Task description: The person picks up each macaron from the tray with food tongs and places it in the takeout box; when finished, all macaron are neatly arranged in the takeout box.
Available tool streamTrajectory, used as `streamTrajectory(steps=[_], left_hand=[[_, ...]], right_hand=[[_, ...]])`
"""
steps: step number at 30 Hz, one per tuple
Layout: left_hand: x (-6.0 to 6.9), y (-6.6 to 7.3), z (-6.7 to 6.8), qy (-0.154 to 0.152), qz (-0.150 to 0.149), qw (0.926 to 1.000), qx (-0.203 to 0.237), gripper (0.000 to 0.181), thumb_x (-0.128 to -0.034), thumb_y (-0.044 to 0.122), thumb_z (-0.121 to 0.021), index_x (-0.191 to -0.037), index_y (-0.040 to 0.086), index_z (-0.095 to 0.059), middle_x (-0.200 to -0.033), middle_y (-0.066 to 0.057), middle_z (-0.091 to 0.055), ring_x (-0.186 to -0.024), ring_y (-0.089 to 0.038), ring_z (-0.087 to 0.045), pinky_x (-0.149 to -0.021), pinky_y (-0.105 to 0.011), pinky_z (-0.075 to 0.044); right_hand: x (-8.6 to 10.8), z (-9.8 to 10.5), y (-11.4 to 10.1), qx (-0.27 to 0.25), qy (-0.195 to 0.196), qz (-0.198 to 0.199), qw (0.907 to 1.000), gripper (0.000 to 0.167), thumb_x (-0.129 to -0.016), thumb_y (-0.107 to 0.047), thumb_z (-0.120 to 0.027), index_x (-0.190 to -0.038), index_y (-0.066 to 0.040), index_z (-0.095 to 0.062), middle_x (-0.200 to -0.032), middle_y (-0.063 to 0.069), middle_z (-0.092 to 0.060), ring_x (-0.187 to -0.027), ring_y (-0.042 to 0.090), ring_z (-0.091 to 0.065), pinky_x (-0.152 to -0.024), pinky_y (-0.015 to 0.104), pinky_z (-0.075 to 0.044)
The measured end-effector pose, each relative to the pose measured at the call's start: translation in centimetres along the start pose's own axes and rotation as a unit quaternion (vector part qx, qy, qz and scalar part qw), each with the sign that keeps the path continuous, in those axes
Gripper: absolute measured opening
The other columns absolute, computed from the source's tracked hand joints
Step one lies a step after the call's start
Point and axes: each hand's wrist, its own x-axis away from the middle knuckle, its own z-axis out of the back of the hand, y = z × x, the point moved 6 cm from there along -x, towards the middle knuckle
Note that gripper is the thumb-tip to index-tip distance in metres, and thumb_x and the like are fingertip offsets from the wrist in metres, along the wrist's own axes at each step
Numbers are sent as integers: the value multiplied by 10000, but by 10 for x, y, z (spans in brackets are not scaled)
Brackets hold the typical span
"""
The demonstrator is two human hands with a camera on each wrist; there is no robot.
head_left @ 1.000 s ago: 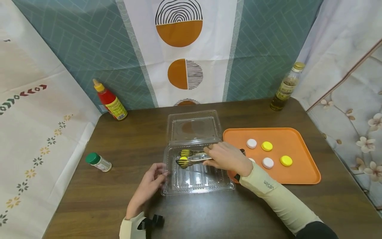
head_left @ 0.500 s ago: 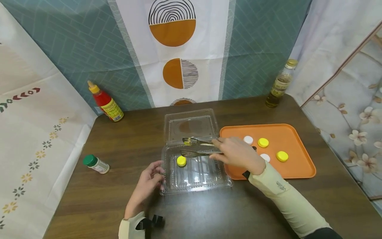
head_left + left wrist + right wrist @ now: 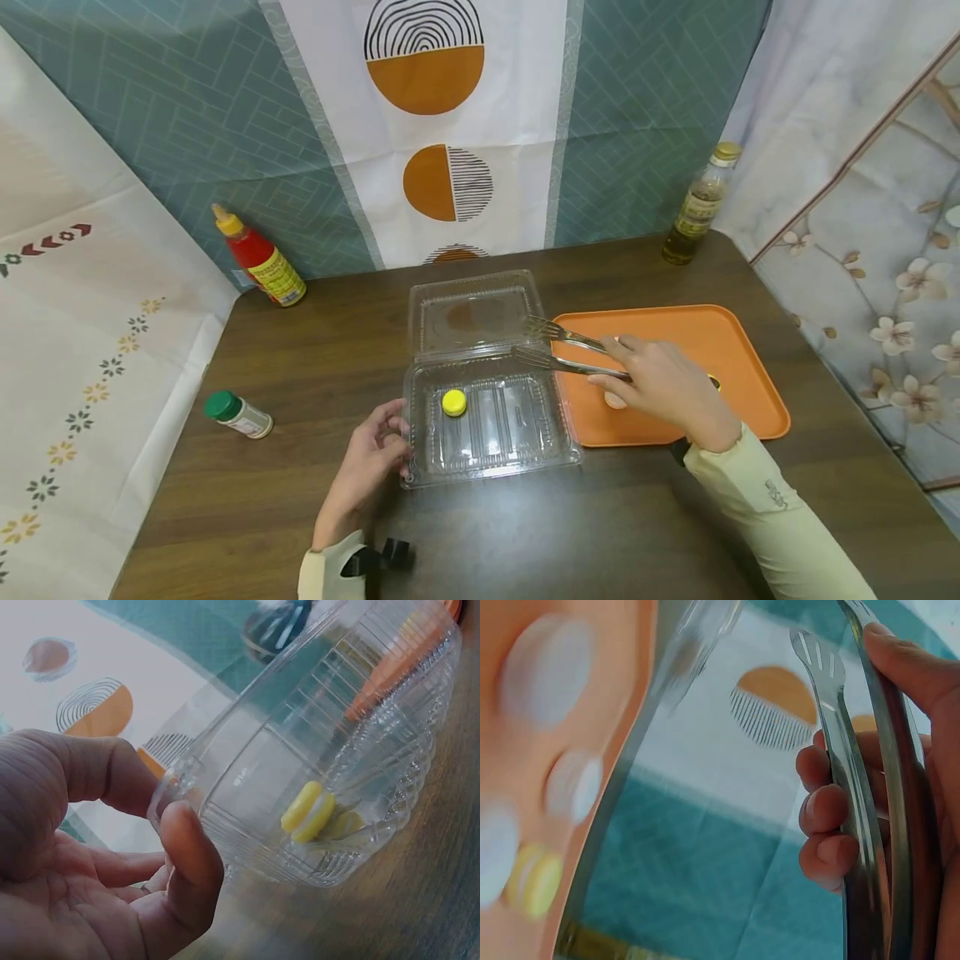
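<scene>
A clear hinged plastic container (image 3: 491, 473) lies with its lid folded back. Inside it, toward the left, sits one yellow macaron (image 3: 453, 402), its cream layer showing in the left wrist view. My left hand (image 3: 372, 450) pinches the container's left rim between thumb and fingers. In my right hand (image 3: 671, 387) is a pair of metal tongs (image 3: 585, 368) with slotted ends, spread apart with nothing between them. They reach over the left edge of an orange tray (image 3: 723, 333). White macarons (image 3: 547, 671) and a yellow one (image 3: 534, 881) lie on the tray, mostly hidden by my hand in the head view.
A red sauce bottle (image 3: 264, 262) with a yellow cap stands at the back left. An oil bottle (image 3: 693, 212) is at the back right. On the left, a green-capped shaker (image 3: 240, 415) lies on the wooden table (image 3: 480, 542). Patterned cloths hang around the table.
The tongs opened and let go of the yellow macaron in the container. My right hand then moved right with them, over the tray. My left hand stayed on the rim.
</scene>
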Motion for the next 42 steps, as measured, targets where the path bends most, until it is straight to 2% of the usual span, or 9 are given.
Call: streamTrajectory(steps=[3,7,13,18,22,25,29,34,42], left_hand=[[1,0,2,51,-10,10000,-30,639,-794,-218,-500,-1419,-143,-395,-985,-156,-493,-558,-124,-517,-488,-233,-505],[2,0,3,119,39,9999,-38,639,-789,-213,-503,-1417,-136,-408,-997,-162,-504,-552,-128,-515,-485,-231,-498],[2,-2,3,230,127,9997,33,647,-777,-203,-499,-1414,-127,-422,-1007,-163,-512,-542,-127,-508,-477,-228,-489],[3,-2,2,237,161,9995,99,652,-772,-203,-489,-1416,-128,-418,-1012,-162,-509,-539,-126,-502,-474,-227,-483],[3,-1,2,225,118,9996,151,655,-763,-210,-485,-1411,-143,-415,-996,-160,-502,-536,-121,-497,-474,-223,-485],[2,-1,2,209,85,9996,172,652,-759,-209,-477,-1405,-154,-414,-983,-156,-495,-539,-118,-494,-476,-217,-483],[1,-2,1,161,91,9997,151,643,-765,-206,-479,-1403,-160,-413,-982,-153,-494,-537,-117,-494,-479,-217,-484],[0,-2,1,131,102,9998,111,631,-772,-205,-493,-1398,-158,-421,-985,-162,-502,-524,-129,-500,-477,-222,-483],[0,-3,-1,49,62,9998,165,647,-768,-200,-492,-1409,-154,-411,-995,-163,-496,-530,-129,-500,-480,-234,-484]], right_hand=[[11,3,11,51,-53,-199,9998,461,-859,-341,-794,-1138,-1,-655,-767,51,-598,-465,83,-408,-443,310,-421],[25,5,22,51,-106,-365,9993,498,-862,-323,-790,-1224,-8,-655,-728,5,-554,-499,67,-429,-484,337,-457],[47,12,38,93,202,-476,9986,430,-838,-317,-811,-1114,-25,-657,-672,-65,-445,-497,38,-379,-454,267,-365],[65,20,56,341,211,-769,9962,458,-797,-277,-840,-1129,-17,-659,-733,23,-577,-498,111,-443,-433,382,-413],[77,23,67,416,217,-951,9944,427,-806,-286,-834,-1100,-34,-654,-670,-21,-484,-484,112,-389,-418,367,-360],[86,22,74,370,188,-1082,9933,354,-810,-272,-835,-1007,-55,-636,-625,-65,-366,-490,105,-334,-429,315,-298],[96,20,82,368,145,-1331,9903,315,-785,-232,-854,-881,-81,-595,-593,-64,-365,-480,127,-349,-409,319,-285],[102,19,91,438,-20,-1569,9866,319,-793,-244,-848,-884,-30,-629,-584,-13,-452,-450,179,-424,-370,393,-333],[104,18,96,478,-569,-2001,9770,358,-864,-283,-795,-909,37,-642,-575,61,-486,-443,249,-471,-368,445,-374]])
